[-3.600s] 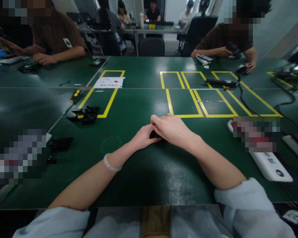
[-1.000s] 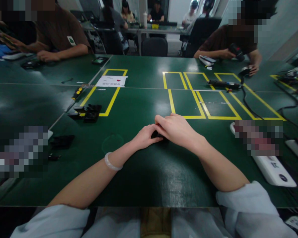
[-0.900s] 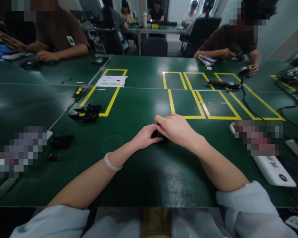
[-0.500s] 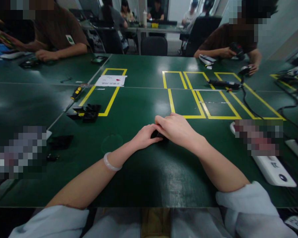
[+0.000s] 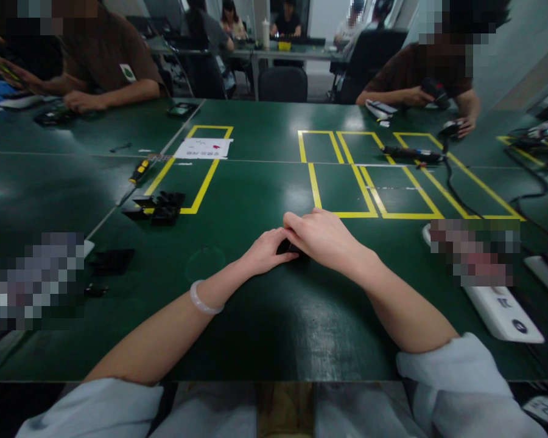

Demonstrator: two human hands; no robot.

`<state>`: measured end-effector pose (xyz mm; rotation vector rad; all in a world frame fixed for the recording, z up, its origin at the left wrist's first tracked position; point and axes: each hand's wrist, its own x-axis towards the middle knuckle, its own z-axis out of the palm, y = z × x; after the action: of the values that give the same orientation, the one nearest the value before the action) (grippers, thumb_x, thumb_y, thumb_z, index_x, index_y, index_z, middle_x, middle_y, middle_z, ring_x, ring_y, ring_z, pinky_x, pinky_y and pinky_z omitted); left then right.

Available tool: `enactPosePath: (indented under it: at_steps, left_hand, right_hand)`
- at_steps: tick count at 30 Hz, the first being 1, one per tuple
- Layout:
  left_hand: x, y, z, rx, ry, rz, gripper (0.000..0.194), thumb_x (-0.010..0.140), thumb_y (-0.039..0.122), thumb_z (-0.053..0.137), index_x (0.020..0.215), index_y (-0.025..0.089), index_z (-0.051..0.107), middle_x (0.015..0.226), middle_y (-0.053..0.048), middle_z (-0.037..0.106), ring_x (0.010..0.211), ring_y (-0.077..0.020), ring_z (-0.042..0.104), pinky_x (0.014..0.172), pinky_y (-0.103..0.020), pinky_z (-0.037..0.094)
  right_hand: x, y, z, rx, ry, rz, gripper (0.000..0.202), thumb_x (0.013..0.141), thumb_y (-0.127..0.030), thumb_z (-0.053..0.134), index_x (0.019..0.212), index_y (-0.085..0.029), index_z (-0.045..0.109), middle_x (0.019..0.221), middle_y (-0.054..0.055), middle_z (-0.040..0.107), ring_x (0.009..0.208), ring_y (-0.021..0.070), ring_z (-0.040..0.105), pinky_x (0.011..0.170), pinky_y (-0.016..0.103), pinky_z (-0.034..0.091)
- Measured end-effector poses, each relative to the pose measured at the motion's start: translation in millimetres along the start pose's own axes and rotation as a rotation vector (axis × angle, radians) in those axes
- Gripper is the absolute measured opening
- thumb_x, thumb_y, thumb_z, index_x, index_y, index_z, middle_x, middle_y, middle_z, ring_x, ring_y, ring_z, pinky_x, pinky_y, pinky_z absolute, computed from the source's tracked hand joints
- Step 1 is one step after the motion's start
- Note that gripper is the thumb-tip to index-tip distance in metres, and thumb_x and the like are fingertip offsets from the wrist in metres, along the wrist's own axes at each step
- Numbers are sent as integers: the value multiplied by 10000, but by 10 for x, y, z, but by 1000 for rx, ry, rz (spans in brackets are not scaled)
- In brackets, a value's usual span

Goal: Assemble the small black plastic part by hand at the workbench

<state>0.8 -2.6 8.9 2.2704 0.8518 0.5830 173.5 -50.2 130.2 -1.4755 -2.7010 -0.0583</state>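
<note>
My left hand (image 5: 268,250) and my right hand (image 5: 322,238) meet over the green table (image 5: 256,328), right in front of me. Between them shows a sliver of a small black piece (image 5: 293,247), mostly covered by my fingers, so its kind cannot be made out. The left thumb and fingers close around its near left side. My right fingers are curled over it from above, overlapping the left fingertips. A pale bracelet (image 5: 204,299) circles my left wrist.
Black plastic parts (image 5: 164,207) and a yellow-black screwdriver (image 5: 139,171) lie to the left. A paper label (image 5: 204,148) sits within yellow tape. On the right are a white device (image 5: 506,316) and a black corded tool (image 5: 413,154). Co-workers (image 5: 420,85) sit across the table.
</note>
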Motion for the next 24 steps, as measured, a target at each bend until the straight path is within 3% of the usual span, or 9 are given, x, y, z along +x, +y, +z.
enactPosePath:
  at_steps: [5,11,17,24]
  left_hand:
    - [4,6,-5,24,31,23,410,903,492,677,1165,180,626,1235,-122,684,1162,-338,635,1021,-490,496]
    - [-5,-10,2,8,5,1,339,908,489,663,1051,182,648,1106,-107,715,1056,-326,668,941,-464,531]
    - [2,-20,13,15,30,24,370,895,476,680,1112,180,636,1201,-118,694,1138,-332,644,1006,-480,503]
    - [-2,6,1,3,9,-4,348,898,476,681,1087,185,648,1154,-111,706,1100,-334,659,965,-469,524]
  right_hand:
    - [-11,6,6,49,29,-11,193,1018,-193,392,1125,-173,551,947,62,748,812,186,675,713,303,325]
    - [-6,0,-18,-17,3,-14,262,1061,-322,385,1026,-172,597,821,68,745,750,215,680,745,328,334]
    - [-11,-3,-6,37,31,-8,210,1030,-222,389,1130,-169,565,890,62,748,778,196,677,693,306,314]
    - [-9,1,-16,31,1,-7,218,1058,-308,400,1039,-178,574,865,62,746,773,200,669,725,314,323]
